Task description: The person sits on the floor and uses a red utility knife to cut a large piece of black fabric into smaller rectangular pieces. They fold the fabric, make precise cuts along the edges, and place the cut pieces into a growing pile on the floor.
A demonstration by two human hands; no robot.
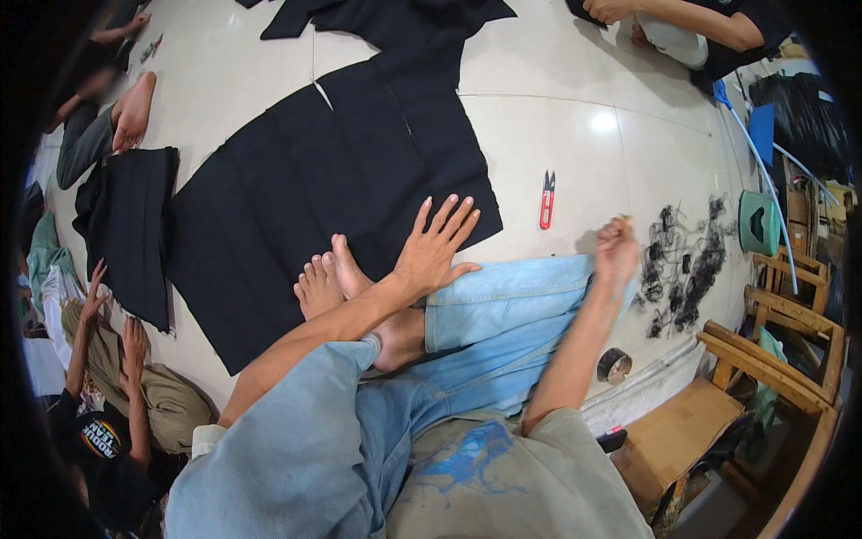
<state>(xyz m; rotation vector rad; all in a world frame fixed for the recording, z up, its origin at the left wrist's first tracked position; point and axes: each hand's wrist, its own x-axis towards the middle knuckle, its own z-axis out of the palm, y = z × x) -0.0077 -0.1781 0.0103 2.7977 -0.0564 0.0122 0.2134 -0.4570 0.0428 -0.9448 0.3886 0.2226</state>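
My left hand lies spread on a large black cloth panel with slits in it, beside my bare feet, one of which rests at the panel's lower part. My right hand is raised near the knee of my light blue jeans, slightly blurred, with fingers curled; what they hold, if anything, is hidden. Red-handled thread snips lie on the white tiles above my jeans. Scattered black thread clippings lie right of my right hand.
Co-workers' hands at left and top right, a folded black cloth, more black pieces, a round dark object, cardboard, wooden frames, a green stool and blue poles surround me.
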